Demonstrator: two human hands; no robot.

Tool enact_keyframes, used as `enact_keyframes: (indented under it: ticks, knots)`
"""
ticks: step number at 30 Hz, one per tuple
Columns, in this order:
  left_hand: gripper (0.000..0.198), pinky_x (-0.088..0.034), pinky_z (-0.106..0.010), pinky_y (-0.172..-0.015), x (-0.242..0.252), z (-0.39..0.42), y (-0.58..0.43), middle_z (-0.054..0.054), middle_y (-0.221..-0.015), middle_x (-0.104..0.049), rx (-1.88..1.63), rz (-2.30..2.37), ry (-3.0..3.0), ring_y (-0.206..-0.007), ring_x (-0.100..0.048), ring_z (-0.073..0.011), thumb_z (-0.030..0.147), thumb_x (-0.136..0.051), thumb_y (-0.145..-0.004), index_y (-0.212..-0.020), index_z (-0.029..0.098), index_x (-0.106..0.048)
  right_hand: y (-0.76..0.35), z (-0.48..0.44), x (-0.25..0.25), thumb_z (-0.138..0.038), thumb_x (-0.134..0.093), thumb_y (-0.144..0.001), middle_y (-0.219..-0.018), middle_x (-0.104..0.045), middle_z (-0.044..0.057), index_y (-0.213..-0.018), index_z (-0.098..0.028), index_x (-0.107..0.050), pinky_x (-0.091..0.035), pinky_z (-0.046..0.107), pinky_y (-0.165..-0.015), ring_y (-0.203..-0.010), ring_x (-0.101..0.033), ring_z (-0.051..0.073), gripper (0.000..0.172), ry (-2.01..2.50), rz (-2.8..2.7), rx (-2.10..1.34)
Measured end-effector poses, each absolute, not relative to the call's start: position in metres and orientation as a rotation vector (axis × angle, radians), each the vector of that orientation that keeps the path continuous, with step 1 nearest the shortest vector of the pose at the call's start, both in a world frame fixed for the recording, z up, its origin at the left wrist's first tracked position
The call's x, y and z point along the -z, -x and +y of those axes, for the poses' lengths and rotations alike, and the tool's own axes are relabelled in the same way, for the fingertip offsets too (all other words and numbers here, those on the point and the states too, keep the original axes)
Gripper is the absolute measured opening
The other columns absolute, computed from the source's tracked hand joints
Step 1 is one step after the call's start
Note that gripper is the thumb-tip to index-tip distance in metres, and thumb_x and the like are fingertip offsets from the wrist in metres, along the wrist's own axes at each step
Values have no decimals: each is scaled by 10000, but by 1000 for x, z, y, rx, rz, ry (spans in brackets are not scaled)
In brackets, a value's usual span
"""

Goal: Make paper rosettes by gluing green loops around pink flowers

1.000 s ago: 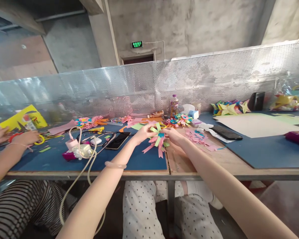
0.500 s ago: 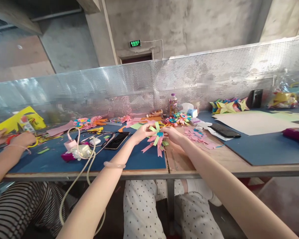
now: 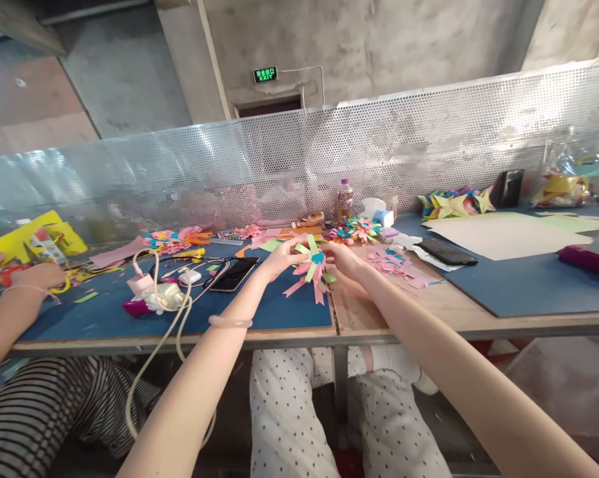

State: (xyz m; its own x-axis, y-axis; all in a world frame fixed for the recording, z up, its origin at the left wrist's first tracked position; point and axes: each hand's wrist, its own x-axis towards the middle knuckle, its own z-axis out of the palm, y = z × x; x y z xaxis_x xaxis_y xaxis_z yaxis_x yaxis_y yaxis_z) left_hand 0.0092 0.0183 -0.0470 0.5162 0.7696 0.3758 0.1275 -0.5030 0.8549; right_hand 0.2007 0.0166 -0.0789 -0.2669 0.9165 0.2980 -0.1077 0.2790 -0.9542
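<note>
Perforated panelling (image 3: 379, 139) backs the worktop (image 3: 364, 318); inside its near edge, the left hand (image 3: 282, 259) pinches the paper flower (image 3: 315, 267), likely steadying its petals; the right hand (image 3: 346, 261) touches it opposite; whether clamped, I cannot tell.

Paper flower (image 3: 313, 269) pink and green, blue-centred; trousers (image 3: 285, 411) white, dark-dotted; mat (image 3: 274, 312) blue.

The held flower (image 3: 316, 259) is dull paper, the standing bottle (image 3: 345, 200) is shiny plastic, the holey screen (image 3: 459, 113) is shiny metal, and the wall (image 3: 404, 46) looks rough.
</note>
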Motion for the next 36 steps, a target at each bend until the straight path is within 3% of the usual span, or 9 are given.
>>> enact_keyframes:
  ticks: [13,20,28,36]
  knots:
    - [390,-445,-292,-752,44,11,-12,-67,-930,-675,-1029,764,-1947,-826,-602,-180,186,-669,-688,-1075,147,-637,-194,13,74,-312,-595,-646,-629,-657,31,-720,-172,-626,-414,289,-600,-587,-582,172,162,769,-1500,-1309]
    - [417,-433,-312,-816,44,10,-13,-78,-1020,-663,-1064,742,-1944,-921,-595,-203,207,-687,-683,-1093,157,-632,-195,10,71,-315,-608,-632,-631,-661,44,-710,-174,-629,-427,301,-641,-620,-592,187,163,772,-1503,-1322]
    - [448,-440,-298,-765,46,13,-13,-67,-966,-669,-1054,749,-1905,-841,-598,-182,219,-696,-685,-1120,148,-614,-195,9,71,-318,-630,-609,-652,-649,42,-697,-164,-630,-420,280,-632,-648,-573,180,178,770,-1496,-1268]
    - [361,-416,-304,-867,43,12,-13,-70,-1133,-634,-1106,799,-1826,-1034,-569,-213,328,-637,-776,-1110,190,-625,-196,16,69,-336,-605,-640,-702,-627,14,-682,-164,-616,-400,278,-683,-691,-551,161,177,768,-1473,-1124]
